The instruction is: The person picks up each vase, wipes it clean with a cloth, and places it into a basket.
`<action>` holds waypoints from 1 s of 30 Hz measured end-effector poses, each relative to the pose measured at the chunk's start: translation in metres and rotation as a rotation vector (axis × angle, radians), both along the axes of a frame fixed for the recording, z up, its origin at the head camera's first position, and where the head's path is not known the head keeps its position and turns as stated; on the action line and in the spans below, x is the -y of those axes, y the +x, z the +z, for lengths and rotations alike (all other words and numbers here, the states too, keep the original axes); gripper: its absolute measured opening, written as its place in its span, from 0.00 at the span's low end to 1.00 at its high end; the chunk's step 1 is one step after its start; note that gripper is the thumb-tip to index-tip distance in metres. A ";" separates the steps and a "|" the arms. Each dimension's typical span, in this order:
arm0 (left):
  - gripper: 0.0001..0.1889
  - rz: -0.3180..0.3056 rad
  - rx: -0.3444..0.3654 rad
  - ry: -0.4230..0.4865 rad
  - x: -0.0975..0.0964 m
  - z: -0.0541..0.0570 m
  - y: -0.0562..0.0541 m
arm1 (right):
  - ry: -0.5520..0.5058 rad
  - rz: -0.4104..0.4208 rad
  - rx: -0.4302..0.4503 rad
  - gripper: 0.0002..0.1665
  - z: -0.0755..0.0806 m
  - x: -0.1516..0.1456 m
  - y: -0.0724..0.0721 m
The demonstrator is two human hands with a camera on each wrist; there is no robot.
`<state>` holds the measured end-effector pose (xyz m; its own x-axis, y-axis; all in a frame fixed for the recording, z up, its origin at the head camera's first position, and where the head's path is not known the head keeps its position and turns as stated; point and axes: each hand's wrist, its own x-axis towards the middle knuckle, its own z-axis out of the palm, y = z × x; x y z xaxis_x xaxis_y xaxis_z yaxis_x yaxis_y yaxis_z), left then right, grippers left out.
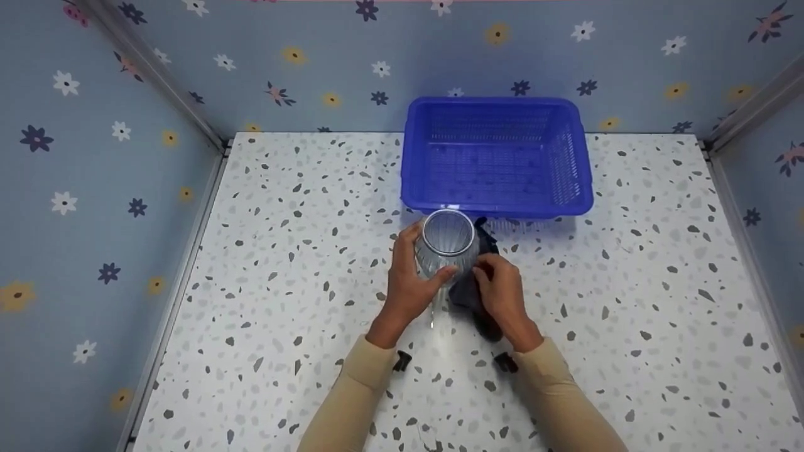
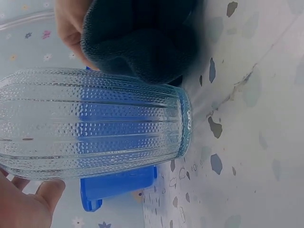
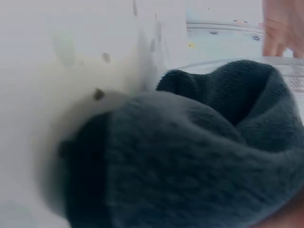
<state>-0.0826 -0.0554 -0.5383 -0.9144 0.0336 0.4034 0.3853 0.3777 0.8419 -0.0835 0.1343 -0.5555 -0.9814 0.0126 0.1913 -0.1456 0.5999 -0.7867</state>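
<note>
A clear, ribbed glass vase (image 1: 447, 233) with a dotted texture stands upright in front of the basket, its base (image 2: 184, 123) right at the tabletop in the left wrist view. My left hand (image 1: 409, 276) grips its side, thumb on the near face and fingers round the left. A dark grey-green cloth (image 2: 142, 42) hangs bunched along the vase's right side. My right hand (image 1: 502, 285) pinches this cloth against the glass, with its lower folds down near the table. In the right wrist view the cloth (image 3: 190, 161) hides most of that hand.
Directly behind the vase is a blue plastic basket (image 1: 496, 210) with perforated walls, against the back wall. Flower-patterned panels (image 1: 107, 207) enclose the white speckled table (image 1: 301, 251) at the left, back and right.
</note>
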 end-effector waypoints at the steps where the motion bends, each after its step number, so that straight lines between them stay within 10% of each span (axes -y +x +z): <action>1: 0.52 0.014 -0.003 -0.003 -0.001 -0.001 0.000 | -0.021 -0.002 -0.014 0.05 0.004 0.000 0.000; 12: 0.50 0.160 -0.042 0.019 -0.011 0.000 0.002 | -0.160 -0.010 -0.204 0.03 0.053 -0.001 0.002; 23: 0.40 -0.125 0.023 0.079 0.011 0.009 -0.006 | -0.212 0.032 -0.267 0.03 0.071 0.002 0.008; 30: 0.43 -0.128 0.054 0.092 0.014 0.014 -0.007 | -0.194 0.046 -0.286 0.02 0.080 0.006 0.007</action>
<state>-0.0898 -0.0695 -0.5247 -0.9253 0.1166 0.3609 0.3790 0.2491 0.8912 -0.0764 0.1284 -0.4755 -0.8886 0.0323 0.4575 -0.4005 0.4311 -0.8085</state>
